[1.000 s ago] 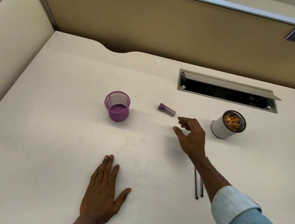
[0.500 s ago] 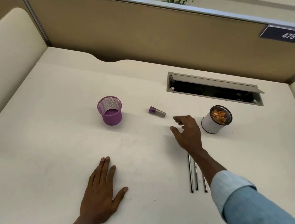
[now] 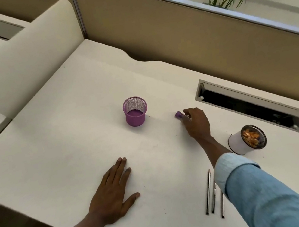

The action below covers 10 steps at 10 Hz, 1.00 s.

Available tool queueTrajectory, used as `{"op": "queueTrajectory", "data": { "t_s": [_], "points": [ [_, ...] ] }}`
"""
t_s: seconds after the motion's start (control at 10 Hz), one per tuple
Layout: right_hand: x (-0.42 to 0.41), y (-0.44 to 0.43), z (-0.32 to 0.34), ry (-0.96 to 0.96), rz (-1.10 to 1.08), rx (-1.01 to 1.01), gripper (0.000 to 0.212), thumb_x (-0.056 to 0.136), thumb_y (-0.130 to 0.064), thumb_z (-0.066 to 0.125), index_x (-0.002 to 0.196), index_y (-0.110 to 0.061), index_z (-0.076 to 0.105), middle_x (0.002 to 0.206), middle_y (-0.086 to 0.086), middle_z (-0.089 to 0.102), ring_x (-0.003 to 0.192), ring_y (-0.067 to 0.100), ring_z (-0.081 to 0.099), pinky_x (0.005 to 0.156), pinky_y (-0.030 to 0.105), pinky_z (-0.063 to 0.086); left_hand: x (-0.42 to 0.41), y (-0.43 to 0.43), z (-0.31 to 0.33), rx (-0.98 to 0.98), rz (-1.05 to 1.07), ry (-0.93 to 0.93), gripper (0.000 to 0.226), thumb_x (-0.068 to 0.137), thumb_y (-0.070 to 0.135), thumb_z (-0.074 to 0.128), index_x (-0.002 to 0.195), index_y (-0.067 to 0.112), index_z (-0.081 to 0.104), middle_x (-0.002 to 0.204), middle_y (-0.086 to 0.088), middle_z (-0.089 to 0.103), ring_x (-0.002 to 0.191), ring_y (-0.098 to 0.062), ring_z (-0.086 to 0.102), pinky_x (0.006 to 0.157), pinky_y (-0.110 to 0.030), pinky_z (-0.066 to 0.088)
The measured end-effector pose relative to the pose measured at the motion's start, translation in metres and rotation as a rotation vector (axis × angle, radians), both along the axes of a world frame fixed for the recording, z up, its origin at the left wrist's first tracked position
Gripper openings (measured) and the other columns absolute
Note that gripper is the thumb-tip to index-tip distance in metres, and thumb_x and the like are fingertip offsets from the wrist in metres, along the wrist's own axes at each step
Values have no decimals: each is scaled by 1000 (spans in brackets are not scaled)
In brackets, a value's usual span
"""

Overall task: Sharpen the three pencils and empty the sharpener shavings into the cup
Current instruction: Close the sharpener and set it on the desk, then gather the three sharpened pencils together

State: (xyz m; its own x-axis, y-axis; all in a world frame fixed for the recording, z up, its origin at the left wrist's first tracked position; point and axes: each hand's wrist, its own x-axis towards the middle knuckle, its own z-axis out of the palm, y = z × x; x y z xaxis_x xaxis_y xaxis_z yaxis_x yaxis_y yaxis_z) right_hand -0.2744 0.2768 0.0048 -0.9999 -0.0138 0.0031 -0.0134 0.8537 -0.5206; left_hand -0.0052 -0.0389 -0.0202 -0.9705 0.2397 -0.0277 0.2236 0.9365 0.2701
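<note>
A small purple sharpener (image 3: 179, 115) lies on the cream desk (image 3: 71, 146), and the fingers of my right hand (image 3: 196, 123) close around its right end. Only its purple cap shows past my fingertips. Three dark pencils (image 3: 209, 192) lie side by side near the front edge, partly under my right sleeve. A white cup (image 3: 237, 143) holding orange shavings stands right of my right arm. My left hand (image 3: 111, 194) rests flat on the desk, fingers spread, holding nothing.
An empty purple mesh pencil holder (image 3: 135, 111) stands left of the sharpener. A recessed cable slot (image 3: 250, 105) with an open lid runs along the back right. Tan partition walls (image 3: 169, 26) enclose the desk at the back and left. Small dark specks dot the desk.
My right hand has reached forward from beside the sharpener onto it and closed its fingers on it. My left hand stays flat. The camera view has shifted.
</note>
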Motion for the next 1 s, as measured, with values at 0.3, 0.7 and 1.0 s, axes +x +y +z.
{"op": "queueTrajectory", "data": {
  "t_s": [0.3,0.7,1.0],
  "points": [
    [7,1,-6,46,34,-104,39,86,-7,77,122,-18,72,108,1,74,106,26,66,90,37,50,-1,0,-3,-4,-11,30,84,102,67,49,162,8,41,180,-12,14,167,-30,14,130,-45,24],
    [31,9,-12,78,77,-122,49,78,-2,82,122,-21,72,107,-2,78,102,27,68,89,48,54,0,0,-4,-24,-16,30,83,102,66,48,162,9,41,180,-13,13,167,-30,12,130,-46,24],
    [31,11,-6,28,76,-122,57,72,-8,85,126,-21,70,108,-2,77,107,27,66,93,42,52,0,0,-3,-23,-12,26,83,102,67,49,162,9,40,180,-13,14,167,-30,12,131,-47,23]
  ]
}}
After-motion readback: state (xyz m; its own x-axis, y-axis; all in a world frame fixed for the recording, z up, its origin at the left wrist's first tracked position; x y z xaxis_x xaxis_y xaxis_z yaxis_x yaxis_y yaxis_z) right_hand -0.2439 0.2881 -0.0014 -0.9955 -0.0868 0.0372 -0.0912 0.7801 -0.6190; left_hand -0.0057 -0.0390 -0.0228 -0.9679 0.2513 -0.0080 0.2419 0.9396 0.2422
